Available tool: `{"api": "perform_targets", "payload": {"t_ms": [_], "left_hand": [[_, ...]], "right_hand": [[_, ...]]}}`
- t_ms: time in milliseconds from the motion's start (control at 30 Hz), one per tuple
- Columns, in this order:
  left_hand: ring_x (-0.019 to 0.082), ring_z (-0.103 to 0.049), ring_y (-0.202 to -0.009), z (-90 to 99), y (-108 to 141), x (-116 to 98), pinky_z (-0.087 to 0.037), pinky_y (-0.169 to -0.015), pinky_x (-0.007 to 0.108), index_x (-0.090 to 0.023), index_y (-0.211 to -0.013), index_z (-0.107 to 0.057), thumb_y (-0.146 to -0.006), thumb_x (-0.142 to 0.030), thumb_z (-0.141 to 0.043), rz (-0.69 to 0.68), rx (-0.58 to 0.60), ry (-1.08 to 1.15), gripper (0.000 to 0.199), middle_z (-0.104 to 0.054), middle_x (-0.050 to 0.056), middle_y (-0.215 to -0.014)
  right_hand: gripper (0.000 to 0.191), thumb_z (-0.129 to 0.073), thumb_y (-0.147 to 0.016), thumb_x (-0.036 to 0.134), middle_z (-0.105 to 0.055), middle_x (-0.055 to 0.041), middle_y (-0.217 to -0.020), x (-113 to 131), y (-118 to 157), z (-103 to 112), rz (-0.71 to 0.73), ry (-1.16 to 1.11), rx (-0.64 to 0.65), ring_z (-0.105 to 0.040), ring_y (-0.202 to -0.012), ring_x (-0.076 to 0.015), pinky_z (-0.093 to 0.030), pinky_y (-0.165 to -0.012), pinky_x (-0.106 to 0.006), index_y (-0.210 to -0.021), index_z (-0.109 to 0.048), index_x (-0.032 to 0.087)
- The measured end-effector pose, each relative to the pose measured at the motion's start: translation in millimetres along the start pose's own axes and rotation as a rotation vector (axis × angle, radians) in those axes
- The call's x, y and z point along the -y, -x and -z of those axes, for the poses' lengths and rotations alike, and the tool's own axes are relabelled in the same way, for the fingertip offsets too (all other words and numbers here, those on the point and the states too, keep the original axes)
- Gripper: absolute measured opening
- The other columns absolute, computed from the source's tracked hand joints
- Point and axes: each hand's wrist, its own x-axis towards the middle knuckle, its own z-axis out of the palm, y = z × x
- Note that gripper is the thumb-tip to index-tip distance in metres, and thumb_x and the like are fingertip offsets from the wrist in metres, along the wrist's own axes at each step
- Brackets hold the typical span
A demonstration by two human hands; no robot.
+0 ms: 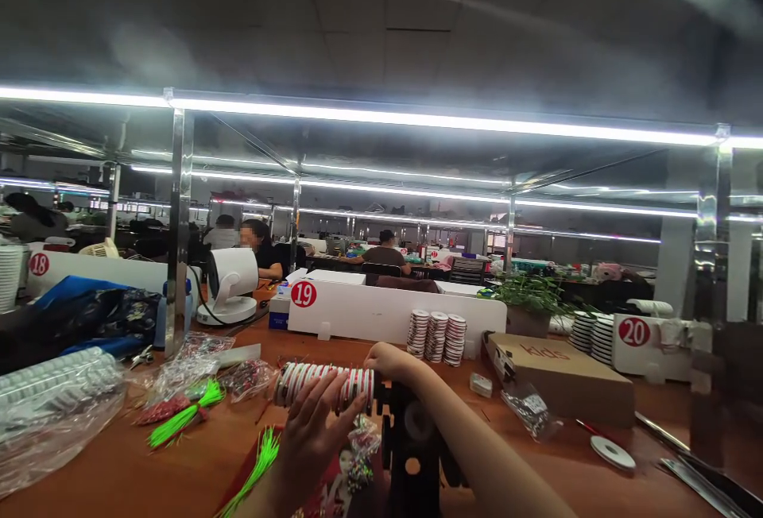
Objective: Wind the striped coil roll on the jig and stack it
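Observation:
A row of white spools [290,381] wound with red and white lies sideways, its right end against a black stand [411,454]. My left hand [319,415] lies over the front of the row, with the fingers on top and the thumb along the lower right. My right hand [393,363] reaches across behind the stand to the row's right end. Its fingers are curled, and whatever they hold is hidden. Below the spools, a small clear bag [363,438] and shiny beads [359,470] rest on a printed red sheet [334,494]. Bright green strands [261,458] lie beside my left wrist.
Stacked spools [438,337] stand by the white divider [381,315]. A cardboard box [560,375], a bagged part [530,411] and a single white spool [612,453] are on the right. Plastic bags [191,367], a green bundle [184,416] and a white fan [232,284] occupy the left.

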Motion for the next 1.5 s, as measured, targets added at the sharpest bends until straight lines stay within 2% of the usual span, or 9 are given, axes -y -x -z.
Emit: {"api": "perform_targets", "payload": {"t_ms": [133,233,300,400,500,600,700,1100,1500], "left_hand": [[0.020,-0.050,-0.110,-11.2,7.1,15.3,-0.034,-0.094,0.035,-0.030,-0.118,-0.049,-0.085,-0.010,-0.035,-0.171,0.075,0.021,0.041,-0.063,0.002,-0.111],[0.022,-0.050,-0.111,-12.8,3.3,20.5,-0.037,-0.092,0.036,-0.027,-0.119,-0.048,-0.083,-0.008,-0.038,-0.185,0.139,0.074,0.042,-0.061,0.003,-0.114],[0.023,-0.052,-0.109,-9.8,-8.0,23.6,-0.040,-0.089,0.038,-0.027,-0.118,-0.049,-0.082,-0.011,-0.042,-0.159,0.209,0.163,0.040,-0.059,0.004,-0.116],[0.023,-0.054,-0.105,-2.6,-33.9,31.8,-0.043,-0.085,0.037,-0.029,-0.118,-0.049,-0.080,-0.022,-0.050,-0.063,0.433,0.401,0.039,-0.057,0.005,-0.120],[0.020,-0.055,-0.105,2.7,-55.9,41.5,-0.042,-0.088,0.032,-0.031,-0.117,-0.050,-0.074,-0.024,-0.056,0.087,0.666,0.654,0.043,-0.057,0.003,-0.120],[0.020,-0.052,-0.109,3.7,-64.0,47.0,-0.038,-0.092,0.030,-0.031,-0.115,-0.052,-0.065,-0.025,-0.065,0.168,0.758,0.786,0.053,-0.055,0.002,-0.121],[0.021,-0.053,-0.107,1.7,-62.7,47.1,-0.039,-0.090,0.029,-0.031,-0.115,-0.052,-0.059,-0.026,-0.069,0.175,0.749,0.792,0.058,-0.057,0.003,-0.120],[0.019,-0.057,-0.102,-1.0,-58.5,43.3,-0.041,-0.084,0.024,-0.030,-0.110,-0.057,-0.062,-0.029,-0.067,0.251,0.722,0.809,0.049,-0.062,0.001,-0.113],[0.017,-0.061,-0.091,-3.6,-56.9,42.6,-0.043,-0.074,0.019,-0.029,-0.105,-0.060,-0.059,-0.024,-0.068,0.189,0.650,0.806,0.048,-0.066,-0.003,-0.106]], "right_hand": [[0.019,-0.051,-0.083,0.027,-0.057,0.0038,-0.065,3.0,12.4,6.2,0.015,-0.019,-0.178,-0.054,-0.056,-0.0090,-0.044,-0.052,-0.022,-0.073,-0.057,0.012],[0.015,-0.044,-0.084,0.018,-0.063,0.0003,-0.072,6.0,42.3,10.5,0.033,-0.017,-0.395,-0.057,-0.069,-0.0121,-0.040,-0.062,-0.024,-0.080,-0.058,0.015],[0.014,-0.044,-0.082,0.017,-0.064,-0.0011,-0.076,9.2,65.7,8.5,0.045,0.003,-0.486,-0.057,-0.073,-0.0140,-0.037,-0.063,-0.024,-0.082,-0.059,0.017],[0.012,-0.048,-0.078,0.016,-0.065,-0.0005,-0.075,15.0,90.1,-1.7,0.073,0.034,-0.527,-0.057,-0.071,-0.0147,-0.035,-0.060,-0.022,-0.077,-0.060,0.019],[0.013,-0.048,-0.077,0.015,-0.064,-0.0003,-0.073,19.2,95.0,-12.1,0.090,0.043,-0.552,-0.058,-0.070,-0.0147,-0.034,-0.059,-0.021,-0.075,-0.060,0.019],[0.013,-0.048,-0.077,0.014,-0.065,0.0003,-0.071,20.5,90.3,-14.9,0.101,0.030,-0.581,-0.058,-0.068,-0.0147,-0.035,-0.058,-0.021,-0.074,-0.060,0.019],[0.013,-0.049,-0.078,0.015,-0.065,0.0017,-0.070,21.8,87.8,-12.5,0.120,0.007,-0.611,-0.058,-0.067,-0.0138,-0.036,-0.058,-0.020,-0.073,-0.060,0.020],[0.011,-0.051,-0.078,0.014,-0.064,-0.0005,-0.074,31.9,84.6,-15.9,0.179,0.006,-0.648,-0.058,-0.070,-0.0146,-0.037,-0.062,-0.021,-0.076,-0.061,0.018],[0.013,-0.051,-0.074,0.017,-0.065,0.0022,-0.068,27.6,81.2,0.8,0.218,0.046,-0.454,-0.058,-0.062,-0.0127,-0.034,-0.054,-0.019,-0.077,-0.062,0.021]]}}
